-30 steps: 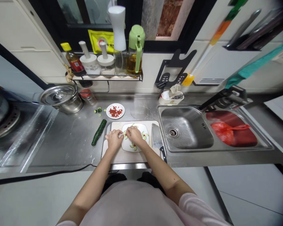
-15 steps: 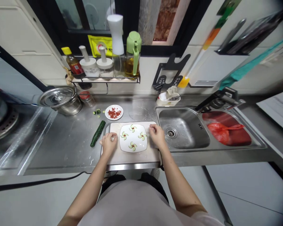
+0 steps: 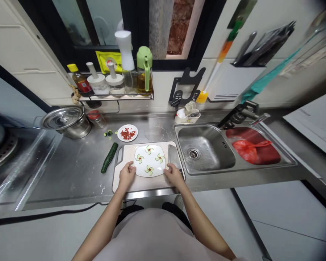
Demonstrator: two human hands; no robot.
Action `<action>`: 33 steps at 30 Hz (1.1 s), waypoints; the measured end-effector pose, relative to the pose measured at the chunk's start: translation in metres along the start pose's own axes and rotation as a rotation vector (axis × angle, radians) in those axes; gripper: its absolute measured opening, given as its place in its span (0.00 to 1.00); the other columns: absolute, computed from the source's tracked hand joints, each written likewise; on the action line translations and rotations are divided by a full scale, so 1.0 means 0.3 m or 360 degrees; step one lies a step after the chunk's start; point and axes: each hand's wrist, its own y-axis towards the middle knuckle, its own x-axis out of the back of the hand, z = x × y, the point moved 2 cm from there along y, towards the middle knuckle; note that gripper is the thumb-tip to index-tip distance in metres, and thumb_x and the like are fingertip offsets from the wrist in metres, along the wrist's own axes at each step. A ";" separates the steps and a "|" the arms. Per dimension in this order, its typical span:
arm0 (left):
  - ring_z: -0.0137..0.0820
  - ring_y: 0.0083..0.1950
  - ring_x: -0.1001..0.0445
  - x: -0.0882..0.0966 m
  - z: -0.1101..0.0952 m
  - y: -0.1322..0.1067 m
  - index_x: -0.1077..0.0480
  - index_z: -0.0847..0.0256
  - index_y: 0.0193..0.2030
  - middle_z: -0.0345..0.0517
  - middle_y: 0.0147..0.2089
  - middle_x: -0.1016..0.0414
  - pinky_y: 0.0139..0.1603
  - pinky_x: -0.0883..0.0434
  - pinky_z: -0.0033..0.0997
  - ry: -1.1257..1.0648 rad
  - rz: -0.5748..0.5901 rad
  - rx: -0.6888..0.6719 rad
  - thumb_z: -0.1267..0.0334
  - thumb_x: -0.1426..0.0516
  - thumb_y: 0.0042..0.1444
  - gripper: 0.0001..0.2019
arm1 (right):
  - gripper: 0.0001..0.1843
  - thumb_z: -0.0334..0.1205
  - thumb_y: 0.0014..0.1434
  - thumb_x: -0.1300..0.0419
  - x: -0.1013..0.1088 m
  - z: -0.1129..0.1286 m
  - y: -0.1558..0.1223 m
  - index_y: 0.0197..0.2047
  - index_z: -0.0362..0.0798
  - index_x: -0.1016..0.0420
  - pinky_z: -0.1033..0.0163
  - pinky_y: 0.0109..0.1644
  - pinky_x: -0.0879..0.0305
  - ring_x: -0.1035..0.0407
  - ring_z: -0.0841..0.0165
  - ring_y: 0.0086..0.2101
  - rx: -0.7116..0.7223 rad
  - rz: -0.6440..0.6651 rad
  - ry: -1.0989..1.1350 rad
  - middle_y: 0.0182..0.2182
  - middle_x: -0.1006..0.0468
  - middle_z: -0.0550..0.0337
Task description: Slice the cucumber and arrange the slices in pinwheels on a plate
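Note:
A white squarish plate (image 3: 150,161) rests on the cutting board (image 3: 141,185), carrying several pinwheel patterns of green slices with red centres. My left hand (image 3: 126,175) pinches the plate's left edge, thumb and fingers close together. On the opposite side my right hand (image 3: 175,175) grips the right edge in the same way. Beyond my right hand a wide knife blade (image 3: 174,155) lies on the board, its handle partly hidden by the hand. A dark green cucumber (image 3: 109,158) lies on the counter left of the board.
Behind the board sit a small white dish (image 3: 120,137) of red bits and some cucumber pieces (image 3: 108,133). A steel pot (image 3: 78,127) and a red-lidded jar (image 3: 97,119) stand back left. The sink (image 3: 206,148) is at right, with a red bag (image 3: 246,150) in its far basin.
My right hand has come left and nearer to me, off the knife side and onto the plate's right edge. My left hand has closed in on the left edge. The view has shifted slightly.

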 end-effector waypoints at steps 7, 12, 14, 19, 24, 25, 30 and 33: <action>0.34 0.36 0.25 -0.017 -0.002 0.013 0.30 0.64 0.55 0.42 0.31 0.25 0.39 0.33 0.30 0.0122 0.0100 0.0060 0.62 0.47 0.54 0.21 | 0.19 0.40 0.56 0.44 -0.044 0.008 0.018 0.52 0.49 0.35 0.70 0.21 0.41 0.34 0.73 0.20 -0.0150 0.0132 0.0192 0.22 0.33 0.71; 0.32 0.34 0.26 -0.029 -0.003 0.018 0.31 0.61 0.53 0.39 0.31 0.26 0.36 0.34 0.27 0.0147 0.0144 0.0070 0.65 0.45 0.51 0.20 | 0.18 0.36 0.55 0.45 -0.063 0.014 0.039 0.50 0.49 0.38 0.72 0.18 0.45 0.33 0.73 0.19 -0.0215 0.0157 0.0232 0.22 0.34 0.72; 0.31 0.33 0.26 -0.032 -0.004 0.018 0.31 0.60 0.50 0.38 0.30 0.27 0.35 0.34 0.27 0.0131 0.0133 0.0081 0.67 0.45 0.49 0.19 | 0.18 0.33 0.53 0.44 -0.067 0.020 0.048 0.48 0.49 0.38 0.72 0.18 0.46 0.34 0.74 0.18 -0.0229 0.0141 0.0186 0.22 0.34 0.72; 0.29 0.31 0.27 -0.023 -0.019 0.017 0.31 0.59 0.47 0.35 0.27 0.30 0.34 0.34 0.26 0.0005 0.0129 0.0108 0.68 0.44 0.48 0.17 | 0.16 0.31 0.50 0.45 -0.056 0.042 0.049 0.43 0.49 0.40 0.72 0.18 0.46 0.35 0.74 0.17 -0.0195 0.0112 0.0270 0.20 0.37 0.75; 0.27 0.29 0.28 0.019 -0.064 -0.010 0.34 0.60 0.48 0.32 0.25 0.33 0.33 0.32 0.26 -0.0463 0.0169 0.0065 0.64 0.44 0.47 0.18 | 0.17 0.35 0.48 0.43 -0.001 0.090 0.009 0.42 0.51 0.42 0.71 0.18 0.46 0.36 0.73 0.16 -0.0148 0.0158 0.0545 0.20 0.37 0.76; 0.27 0.29 0.28 0.031 -0.074 -0.024 0.35 0.60 0.48 0.32 0.24 0.33 0.33 0.31 0.26 -0.0598 0.0203 0.0069 0.63 0.43 0.47 0.19 | 0.17 0.36 0.47 0.43 0.012 0.100 -0.004 0.42 0.51 0.42 0.71 0.18 0.47 0.36 0.73 0.17 -0.0124 0.0187 0.0589 0.20 0.37 0.76; 0.29 0.31 0.25 0.089 -0.118 -0.131 0.41 0.56 0.54 0.34 0.28 0.27 0.37 0.27 0.29 -0.1047 0.0506 0.0238 0.58 0.39 0.45 0.29 | 0.19 0.41 0.47 0.42 0.075 0.128 -0.093 0.43 0.52 0.41 0.71 0.18 0.49 0.36 0.73 0.18 -0.0029 0.0233 0.0762 0.21 0.34 0.73; 0.31 0.35 0.23 0.125 -0.145 -0.198 0.43 0.55 0.57 0.37 0.31 0.24 0.40 0.26 0.31 -0.1154 0.0590 0.0264 0.57 0.37 0.44 0.33 | 0.21 0.44 0.46 0.41 0.101 0.128 -0.156 0.44 0.52 0.40 0.71 0.16 0.50 0.38 0.73 0.18 -0.0069 0.0270 0.0860 0.21 0.34 0.73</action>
